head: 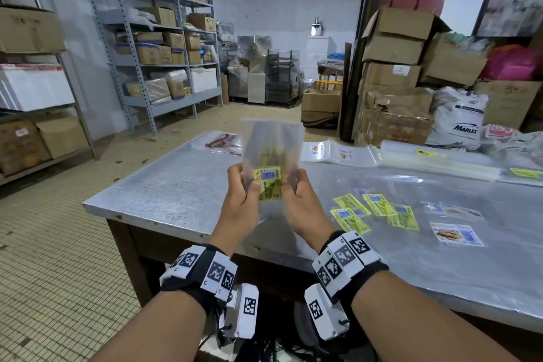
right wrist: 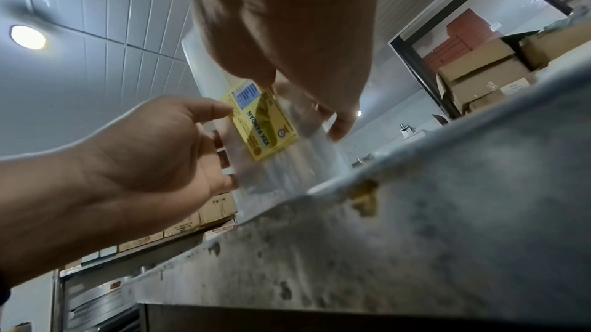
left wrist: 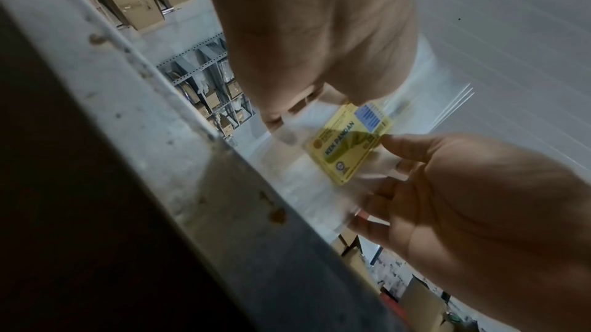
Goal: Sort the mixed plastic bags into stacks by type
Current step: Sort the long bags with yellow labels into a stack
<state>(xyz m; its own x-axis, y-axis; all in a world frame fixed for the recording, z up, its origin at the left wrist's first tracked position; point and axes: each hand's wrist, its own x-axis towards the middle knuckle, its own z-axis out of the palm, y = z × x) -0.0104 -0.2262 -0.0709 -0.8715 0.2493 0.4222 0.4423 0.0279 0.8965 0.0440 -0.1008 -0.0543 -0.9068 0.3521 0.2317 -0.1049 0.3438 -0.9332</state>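
Both hands hold a small bundle of clear plastic bags with yellow-green printed labels (head: 271, 153) upright above the near edge of the grey metal worktop (head: 182, 185). The left hand (head: 241, 200) pinches the bundle's lower left edge, the right hand (head: 302, 203) its lower right; each grip is clamped on the film. Step in hand, as judged: squaring up one type before stacking. The next move calls for laying the bundle flat with like bags; loose bags with yellow-green labels (head: 373, 211) lie at 3 o'clock of the hands, and a bag with a white pictured label (head: 457, 233) lies further that way. The head view alone shows these. The wrist views alone show the label's face, reading "KEK PANDAN" (right wrist: 262, 122), with thumbs in front and fingers behind the film.
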